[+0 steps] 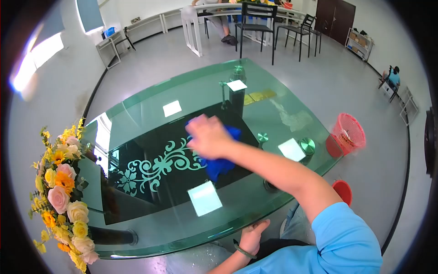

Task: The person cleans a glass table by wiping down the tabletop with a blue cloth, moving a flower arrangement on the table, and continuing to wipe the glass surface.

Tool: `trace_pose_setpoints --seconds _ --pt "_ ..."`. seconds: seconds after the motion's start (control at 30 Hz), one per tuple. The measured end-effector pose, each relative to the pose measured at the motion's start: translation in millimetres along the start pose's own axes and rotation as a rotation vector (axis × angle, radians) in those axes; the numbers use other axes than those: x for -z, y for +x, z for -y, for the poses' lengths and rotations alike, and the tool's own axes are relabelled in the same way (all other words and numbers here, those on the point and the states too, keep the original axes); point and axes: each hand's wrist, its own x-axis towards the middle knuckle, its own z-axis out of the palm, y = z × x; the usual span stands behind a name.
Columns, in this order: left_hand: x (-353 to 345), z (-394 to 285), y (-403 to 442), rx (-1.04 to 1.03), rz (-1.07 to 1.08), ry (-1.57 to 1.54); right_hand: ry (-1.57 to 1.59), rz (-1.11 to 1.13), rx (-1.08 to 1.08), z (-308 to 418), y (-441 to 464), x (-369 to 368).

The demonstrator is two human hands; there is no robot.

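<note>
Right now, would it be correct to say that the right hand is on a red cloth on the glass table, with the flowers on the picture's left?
Not quite: the head view shows the cloth is blue, not red. The right hand is on it, on the glass table, with the flowers on the picture's left.

Left of the brown door (pixel 335 20), black chairs (pixel 256 28) stand by a long white table (pixel 188 14); farther left, a window (pixel 45 51) glares brightly. Right of the door, a white rack (pixel 358 44) stands on grey floor (pixel 146 59) near a pale wall (pixel 388 27).
</note>
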Motion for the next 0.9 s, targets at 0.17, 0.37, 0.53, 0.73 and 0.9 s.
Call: trace_pose_setpoints --seconds 0.17,0.37,0.53,0.73,0.9 --pt "2.2 -1.2 3.9 -0.008 0.02 -0.043 0.194 0.048 0.42 92.9 -66.3 -14.2" --pt "7.6 -2.0 1.1 0.018 0.016 -0.05 -0.09 -0.176 -0.129 -72.2 -100.4 47.1" --pt "9.0 -4.7 0.6 0.019 0.01 -0.05 -0.338 -0.041 -0.703 -207.1 -220.8 100.4" --pt "4.6 -4.0 0.5 0.029 -0.014 -0.028 -0.351 -0.098 -0.831 -171.6 -329.6 127.8" --pt "5.0 -6.6 -3.0 0.069 0.085 0.033 -0.306 -0.053 -0.965 -177.6 -318.2 130.6"
